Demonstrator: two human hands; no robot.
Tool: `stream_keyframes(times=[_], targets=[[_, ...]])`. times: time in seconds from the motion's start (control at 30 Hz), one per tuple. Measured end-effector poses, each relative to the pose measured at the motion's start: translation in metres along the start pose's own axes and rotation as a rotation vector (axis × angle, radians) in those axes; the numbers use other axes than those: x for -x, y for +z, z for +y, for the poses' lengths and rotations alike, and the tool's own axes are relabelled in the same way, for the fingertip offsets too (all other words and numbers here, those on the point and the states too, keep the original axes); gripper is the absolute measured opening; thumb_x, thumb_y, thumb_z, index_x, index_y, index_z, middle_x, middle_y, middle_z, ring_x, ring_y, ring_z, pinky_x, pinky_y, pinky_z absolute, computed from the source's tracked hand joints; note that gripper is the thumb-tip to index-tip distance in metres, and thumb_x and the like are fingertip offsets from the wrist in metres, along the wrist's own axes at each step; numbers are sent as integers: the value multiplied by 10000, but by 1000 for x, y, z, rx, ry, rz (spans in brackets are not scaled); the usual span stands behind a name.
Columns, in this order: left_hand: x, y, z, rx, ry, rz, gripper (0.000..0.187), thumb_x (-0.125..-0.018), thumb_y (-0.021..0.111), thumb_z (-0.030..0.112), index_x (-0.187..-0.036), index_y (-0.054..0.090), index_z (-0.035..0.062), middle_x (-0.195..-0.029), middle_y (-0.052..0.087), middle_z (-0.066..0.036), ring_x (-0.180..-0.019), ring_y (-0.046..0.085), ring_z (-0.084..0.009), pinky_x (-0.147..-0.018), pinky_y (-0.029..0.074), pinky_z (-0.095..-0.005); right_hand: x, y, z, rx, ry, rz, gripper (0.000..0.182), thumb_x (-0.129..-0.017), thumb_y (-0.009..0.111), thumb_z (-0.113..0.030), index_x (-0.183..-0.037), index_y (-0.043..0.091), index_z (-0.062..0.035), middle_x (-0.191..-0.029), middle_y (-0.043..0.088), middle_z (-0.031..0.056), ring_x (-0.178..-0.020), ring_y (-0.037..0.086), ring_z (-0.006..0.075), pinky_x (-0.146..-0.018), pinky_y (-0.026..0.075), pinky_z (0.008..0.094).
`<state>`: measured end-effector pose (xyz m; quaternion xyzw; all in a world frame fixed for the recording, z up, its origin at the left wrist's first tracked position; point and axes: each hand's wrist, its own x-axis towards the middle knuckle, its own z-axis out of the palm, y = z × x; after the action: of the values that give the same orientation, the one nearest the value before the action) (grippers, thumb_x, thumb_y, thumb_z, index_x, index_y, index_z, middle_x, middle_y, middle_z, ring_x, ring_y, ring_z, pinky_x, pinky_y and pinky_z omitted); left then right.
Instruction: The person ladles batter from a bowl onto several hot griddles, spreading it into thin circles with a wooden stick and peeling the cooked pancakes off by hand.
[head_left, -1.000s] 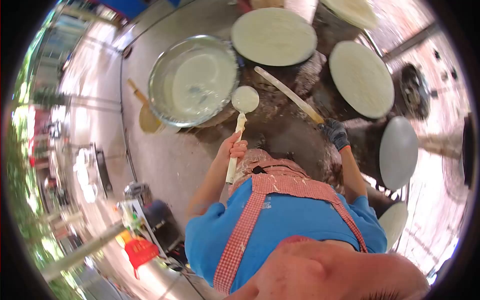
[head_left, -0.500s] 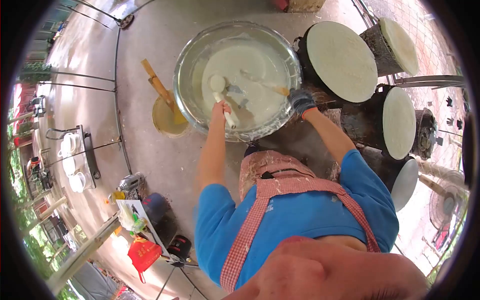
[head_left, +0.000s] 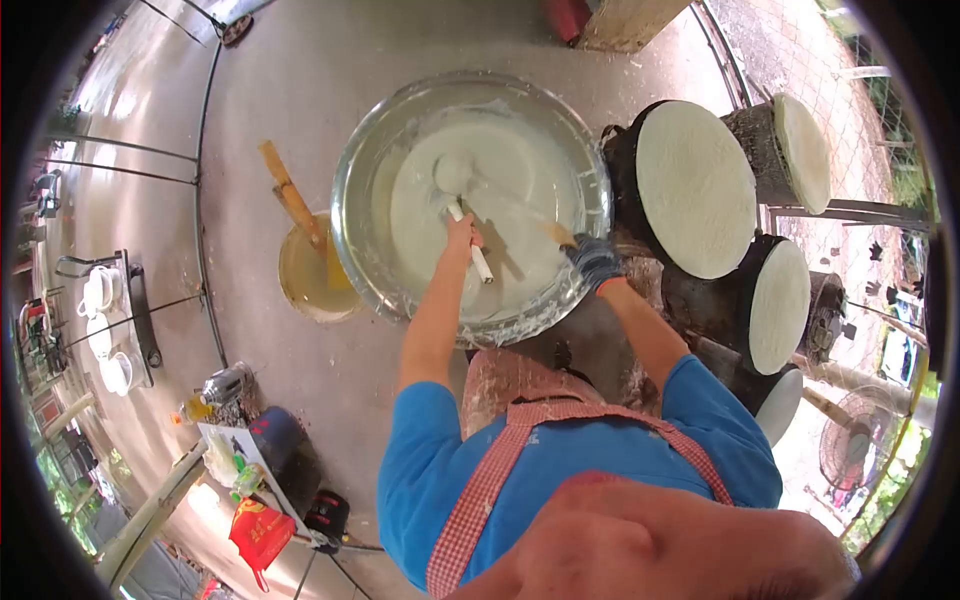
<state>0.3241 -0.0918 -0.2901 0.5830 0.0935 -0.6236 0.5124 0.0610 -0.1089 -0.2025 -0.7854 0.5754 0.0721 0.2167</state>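
A wide metal basin (head_left: 350, 150) holds thick white liquid (head_left: 425, 230). Bare-skinned, my left hand (head_left: 462, 232) is closed around the pale handle of a ladle (head_left: 483, 266), whose round bowl lies coated at the surface of the liquid. My right hand (head_left: 594, 262), in a dark grey glove, grips the tan end of a long stick-like tool (head_left: 556, 233) at the basin's right rim. The tool's far part reaches over the liquid toward the ladle, and its tip is hard to make out.
Several round drum-like stands with pale tops, one large top (head_left: 696, 190) nearest, line the right side. Left of the basin stands a bucket (head_left: 310, 280) with a wooden stick (head_left: 290, 200) in it. A red bag (head_left: 262, 535) hangs lower left; a fan (head_left: 855, 440) stands at right.
The ladle's bowl, whiter and clearer before, now sits lower in the liquid. Its handle has tilted more steeply. The gloved hand still grips the tool, and the whole view has shifted.
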Motion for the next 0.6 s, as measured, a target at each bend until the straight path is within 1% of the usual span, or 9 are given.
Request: stream_keyframes(times=[0.07,0.17,0.23,0.33,0.43,0.5,0.53,0.57,0.6], targets=[[-7,13,-1,258,-425,-215,251,-818,496,190,-712,287,98,-485,282,15,-338,283,-63,-277,226,-195,16,-19,-9,-3,37,-49,471,-771,488,-449,-972,570,-32,-908,588,183,-848,559,316,-760,424,396],[69,36,19,491,-510,-283,311,-816,516,250,-656,293,105,-482,271,33,-335,267,-46,-273,205,-169,63,-40,5,-48,42,-67,439,-776,479,-451,-936,578,-54,-822,594,187,-790,566,327,-706,434,417],[121,36,39,521,-574,-433,305,-818,531,253,-657,315,112,-499,284,37,-333,257,-31,-267,201,-151,87,-46,22,-87,-147,259,392,-771,491,-438,-924,580,-88,-782,596,173,-751,568,333,-688,435,427],[253,66,67,347,-134,-504,101,-828,535,218,-822,456,155,-526,287,32,-345,258,-22,-262,204,-144,102,-81,38,-223,-257,365,359,-758,519,-420,-955,578,-125,-797,601,152,-722,571,329,-671,435,435],[379,99,113,123,176,-630,164,-835,528,206,-995,494,214,-528,259,45,-352,244,-19,-260,188,-144,107,-179,13,-233,-310,488,362,-754,542,-410,-982,575,-131,-791,604,142,-700,575,322,-632,447,410],[446,114,140,-20,416,-678,134,-844,508,190,-968,456,203,-523,273,53,-346,238,-19,-258,180,-149,95,-228,11,-433,-512,833,363,-752,559,-399,-980,580,-118,-808,611,132,-690,584,307,-607,456,382],[472,118,152,-48,446,-687,134,-844,508,190,-968,456,203,-523,273,53,-346,238,-19,-258,180,-149,111,-268,1,-421,-452,802,372,-749,569,-394,-981,581,-104,-823,612,135,-699,586,306,-614,459,372],[496,122,163,-142,637,-635,124,-848,499,185,-951,432,197,-517,282,55,-341,239,-24,-259,179,-154,126,-298,-7,-413,-386,766,381,-746,579,-389,-982,581,-90,-837,613,138,-709,589,304,-621,461,362],[513,125,171,-234,825,-583,118,-851,490,179,-935,408,190,-512,292,57,-336,241,-29,-261,178,-160,129,-307,-9,-480,-473,886,349,-739,624,-332,-955,588,-59,-779,621,126,-677,604,226,-608,454,309]])
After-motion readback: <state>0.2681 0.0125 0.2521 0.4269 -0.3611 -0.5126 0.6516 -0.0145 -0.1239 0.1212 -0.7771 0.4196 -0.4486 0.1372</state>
